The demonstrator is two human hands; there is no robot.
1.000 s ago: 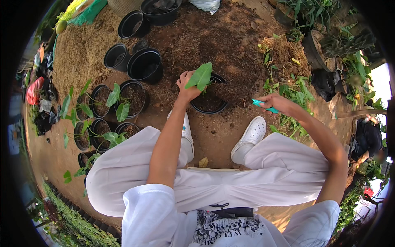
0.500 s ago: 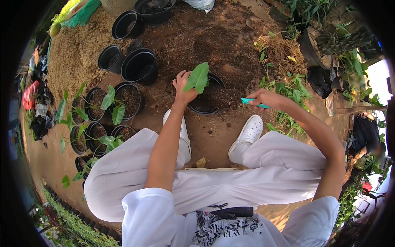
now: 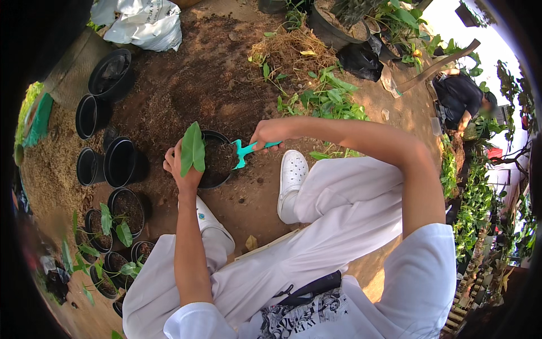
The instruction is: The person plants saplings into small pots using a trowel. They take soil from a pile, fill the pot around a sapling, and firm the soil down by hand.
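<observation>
A young plant with one broad green leaf (image 3: 193, 150) stands at the left side of a black pot (image 3: 224, 179) on the ground in front of me. My left hand (image 3: 185, 174) is closed around it at the pot's left rim; the leaf hides part of the fingers and the stem. My right hand (image 3: 265, 137) grips the handle of a turquoise hand trowel (image 3: 244, 152). The trowel's head is at the pot's right rim, with dark soil over part of it. Dark soil shows inside the pot.
Empty black pots (image 3: 121, 161) stand to the left, above several potted leafy seedlings (image 3: 127, 212). Loose dark soil (image 3: 186, 79) spreads beyond the pot. Cut greenery (image 3: 327, 96) lies at the far right, and a white sack (image 3: 149, 28) at the far left. Another person (image 3: 460, 99) bends down at right.
The view has swung to the right. My right hand has brought the trowel leftward to the pot's rim, its head now showing. The left hand keeps its hold on the plant.
</observation>
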